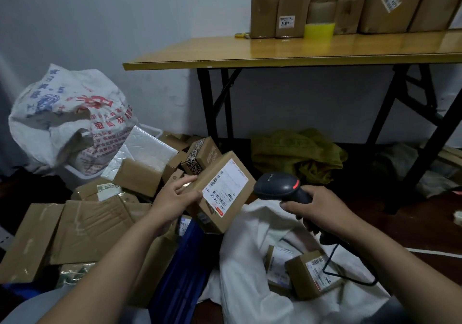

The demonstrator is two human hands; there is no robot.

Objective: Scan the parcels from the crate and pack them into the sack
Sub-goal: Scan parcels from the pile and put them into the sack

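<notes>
My left hand [175, 198] grips a brown cardboard parcel [220, 193] by its left edge, white shipping label facing up, tilted over the crate's right side. My right hand [315, 211] holds a black barcode scanner [280, 186] by its handle, head aimed left at the label from a short gap, red light showing. The blue crate [180, 273] below my left arm is heaped with cardboard parcels [92, 226]. An open white sack [250, 261] lies at lower right with two labelled parcels [312, 271] inside.
A full printed white sack [67, 118] stands at the left by the wall. A wooden folding table [287, 51] with black legs carries upright boxes [290, 8] and yellow tape. A yellow-green bag [297, 153] lies under it. The scanner cable [350, 273] trails over the sack.
</notes>
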